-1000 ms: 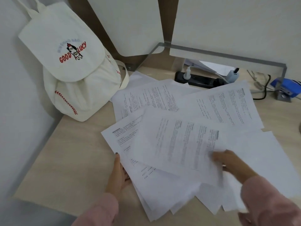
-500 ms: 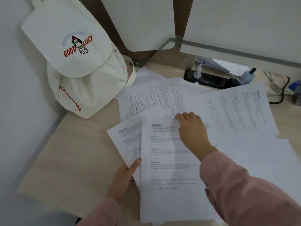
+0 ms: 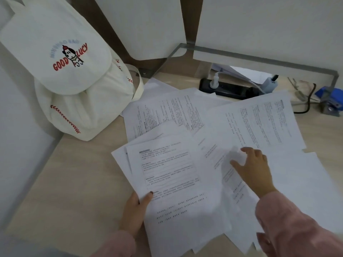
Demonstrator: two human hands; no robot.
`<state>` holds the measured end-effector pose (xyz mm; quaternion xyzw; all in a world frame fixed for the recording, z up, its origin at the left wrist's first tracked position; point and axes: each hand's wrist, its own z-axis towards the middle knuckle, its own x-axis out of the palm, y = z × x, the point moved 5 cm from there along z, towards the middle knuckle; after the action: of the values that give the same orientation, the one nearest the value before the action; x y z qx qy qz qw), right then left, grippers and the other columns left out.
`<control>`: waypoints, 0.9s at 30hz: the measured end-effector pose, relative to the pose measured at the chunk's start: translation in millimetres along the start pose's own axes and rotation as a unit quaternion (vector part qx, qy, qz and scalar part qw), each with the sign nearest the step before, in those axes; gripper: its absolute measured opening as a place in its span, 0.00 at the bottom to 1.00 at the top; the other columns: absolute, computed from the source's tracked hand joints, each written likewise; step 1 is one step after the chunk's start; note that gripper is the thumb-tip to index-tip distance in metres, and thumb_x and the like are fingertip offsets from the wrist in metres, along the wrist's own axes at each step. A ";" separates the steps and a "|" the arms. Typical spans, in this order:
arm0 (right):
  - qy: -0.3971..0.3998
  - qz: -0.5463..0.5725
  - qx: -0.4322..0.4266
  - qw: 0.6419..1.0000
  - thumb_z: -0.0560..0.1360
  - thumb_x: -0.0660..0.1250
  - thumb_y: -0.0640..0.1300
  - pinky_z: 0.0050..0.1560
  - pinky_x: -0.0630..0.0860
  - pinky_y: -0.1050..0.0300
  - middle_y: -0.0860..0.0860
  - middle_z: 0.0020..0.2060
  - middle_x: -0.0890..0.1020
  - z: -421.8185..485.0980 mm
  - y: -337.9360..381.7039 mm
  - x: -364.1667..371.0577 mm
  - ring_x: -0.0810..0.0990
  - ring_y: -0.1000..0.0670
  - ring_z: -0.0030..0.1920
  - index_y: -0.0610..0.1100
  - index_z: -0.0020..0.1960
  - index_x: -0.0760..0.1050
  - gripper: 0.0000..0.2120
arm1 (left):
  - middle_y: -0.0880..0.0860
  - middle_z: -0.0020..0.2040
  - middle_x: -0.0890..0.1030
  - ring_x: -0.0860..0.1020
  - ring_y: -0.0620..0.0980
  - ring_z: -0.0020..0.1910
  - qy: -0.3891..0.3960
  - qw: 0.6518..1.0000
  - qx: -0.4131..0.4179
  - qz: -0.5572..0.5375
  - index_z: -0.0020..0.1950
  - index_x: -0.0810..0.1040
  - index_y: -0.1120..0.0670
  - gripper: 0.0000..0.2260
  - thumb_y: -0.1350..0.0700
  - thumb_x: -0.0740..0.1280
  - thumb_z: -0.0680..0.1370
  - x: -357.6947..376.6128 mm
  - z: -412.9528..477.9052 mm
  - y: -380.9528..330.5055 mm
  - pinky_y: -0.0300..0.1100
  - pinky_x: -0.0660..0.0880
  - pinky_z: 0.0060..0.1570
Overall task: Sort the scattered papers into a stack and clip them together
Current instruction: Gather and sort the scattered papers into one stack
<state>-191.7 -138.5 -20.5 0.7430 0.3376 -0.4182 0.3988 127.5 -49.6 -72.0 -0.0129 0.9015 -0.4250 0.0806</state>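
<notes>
A pale wood table (image 3: 70, 179) carries the scattered papers (image 3: 256, 123). The left hand (image 3: 135, 212) pinches the half-gathered stack (image 3: 167, 173); gathering is underway. The right hand (image 3: 254, 169), fingers (image 3: 236, 165) seemingly spread, next must draw in the sheet beneath them.

A cream "GOOD LUCY" backpack (image 3: 74, 86) leans at the desk's (image 3: 70, 182) corner; a black power strip (image 3: 228, 89) lies behind.

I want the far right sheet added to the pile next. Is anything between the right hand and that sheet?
Nothing visible: the right hand lies on loose papers just below the far right sheet, with only paper between them.
</notes>
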 end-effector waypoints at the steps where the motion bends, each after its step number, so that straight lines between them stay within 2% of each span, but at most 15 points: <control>1: 0.011 -0.005 0.031 0.999 0.70 0.71 0.49 0.64 0.65 0.45 0.38 0.64 0.69 -2.0 -16.9 -2.3 0.65 0.38 0.64 0.40 0.67 0.65 0.30 | 0.42 0.50 0.78 0.76 0.46 0.54 -0.005 1.000 0.001 0.002 0.59 0.73 0.50 0.11 0.59 0.64 0.77 0.0 0.7 0.9 0.41 0.68 0.56; 5: 0.046 -0.010 0.073 0.996 0.66 0.75 0.50 0.65 0.63 0.45 0.37 0.63 0.68 -10.0 -48.5 2.3 0.65 0.36 0.64 0.38 0.67 0.64 0.36 | 0.49 0.54 0.78 0.74 0.49 0.56 -0.043 0.999 0.013 0.005 0.61 0.73 0.52 0.12 0.60 0.65 0.77 2.1 3.4 2.3 0.43 0.68 0.60; 9: 0.038 -0.028 0.072 0.996 0.66 0.74 0.53 0.61 0.65 0.47 0.38 0.59 0.72 -7.9 -53.0 8.0 0.67 0.37 0.61 0.37 0.64 0.67 0.33 | 0.51 0.60 0.76 0.73 0.51 0.61 -0.068 0.997 0.031 0.016 0.66 0.70 0.54 0.16 0.61 0.62 0.78 5.4 3.2 2.1 0.49 0.66 0.67; 11: 0.049 -0.038 0.067 0.996 0.70 0.70 0.52 0.58 0.67 0.47 0.39 0.57 0.74 -9.5 -52.7 9.4 0.69 0.38 0.59 0.37 0.62 0.68 0.27 | 0.50 0.61 0.76 0.73 0.51 0.62 -0.071 0.996 0.044 0.017 0.65 0.70 0.51 0.15 0.62 0.60 0.79 5.1 0.0 0.7 0.51 0.66 0.68; 13: 0.044 0.006 0.059 0.997 0.75 0.64 0.48 0.50 0.70 0.49 0.41 0.50 0.76 -15.4 -51.4 7.2 0.72 0.40 0.51 0.40 0.55 0.69 0.14 | 0.49 0.59 0.77 0.73 0.51 0.62 -0.074 0.996 0.046 0.007 0.63 0.70 0.48 0.15 0.62 0.59 0.79 3.2 -4.5 -2.0 0.50 0.66 0.67; 15: 0.022 0.046 0.045 0.998 0.77 0.59 0.45 0.43 0.68 0.52 0.44 0.43 0.76 -22.6 -51.9 -0.3 0.72 0.43 0.43 0.44 0.48 0.67 0.04 | 0.48 0.58 0.77 0.74 0.50 0.60 -0.071 0.996 0.050 -0.007 0.62 0.71 0.47 0.14 0.62 0.59 0.79 0.4 -9.2 -7.2 0.47 0.66 0.65; 18: -0.040 0.109 0.037 0.993 0.78 0.57 0.44 0.41 0.68 0.53 0.44 0.40 0.77 -36.0 -61.1 -24.6 0.74 0.42 0.41 0.45 0.47 0.71 0.05 | 0.47 0.58 0.78 0.74 0.49 0.60 -0.047 0.996 0.067 -0.019 0.64 0.72 0.49 0.15 0.62 0.59 0.79 -0.7 -16.6 -20.4 0.45 0.66 0.64; 21: -0.127 0.242 0.047 0.961 0.77 0.59 0.41 0.42 0.67 0.53 0.43 0.40 0.77 -51.3 -81.0 -56.5 0.74 0.42 0.41 0.42 0.47 0.73 0.04 | 0.41 0.55 0.78 0.75 0.45 0.57 -0.018 0.997 0.068 -0.028 0.63 0.72 0.48 0.14 0.61 0.60 0.79 4.1 -19.9 -30.2 0.43 0.67 0.62; 23: -0.165 0.339 0.067 0.924 0.77 0.61 0.40 0.41 0.71 0.54 0.44 0.39 0.78 -61.9 -100.1 -73.9 0.75 0.43 0.41 0.43 0.46 0.74 0.04 | 0.41 0.55 0.79 0.76 0.44 0.57 0.003 0.997 0.066 -0.027 0.62 0.74 0.47 0.14 0.60 0.61 0.79 10.9 -18.3 -34.4 0.44 0.69 0.62; 26: -0.178 0.480 0.084 0.855 0.75 0.64 0.41 0.32 0.77 0.65 0.52 0.36 0.81 -75.8 -124.9 -94.0 0.78 0.51 0.36 0.47 0.41 0.76 0.05 | 0.40 0.54 0.79 0.76 0.44 0.56 0.037 0.996 0.076 -0.015 0.62 0.74 0.49 0.14 0.61 0.60 0.79 28.7 -16.6 -45.6 0.39 0.70 0.56; 27: -0.171 0.512 0.084 0.838 0.75 0.65 0.42 0.33 0.77 0.67 0.52 0.37 0.82 -79.3 -131.1 -100.0 0.79 0.53 0.35 0.48 0.42 0.77 0.04 | 0.39 0.53 0.78 0.76 0.43 0.55 0.049 0.996 0.077 -0.009 0.61 0.73 0.48 0.13 0.61 0.60 0.79 35.4 -15.8 -50.1 0.36 0.70 0.53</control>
<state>-315.5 -26.4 54.2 0.7569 -0.2006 -0.3019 0.5438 87.8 -72.7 -28.4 0.0064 0.8689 -0.4938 0.0333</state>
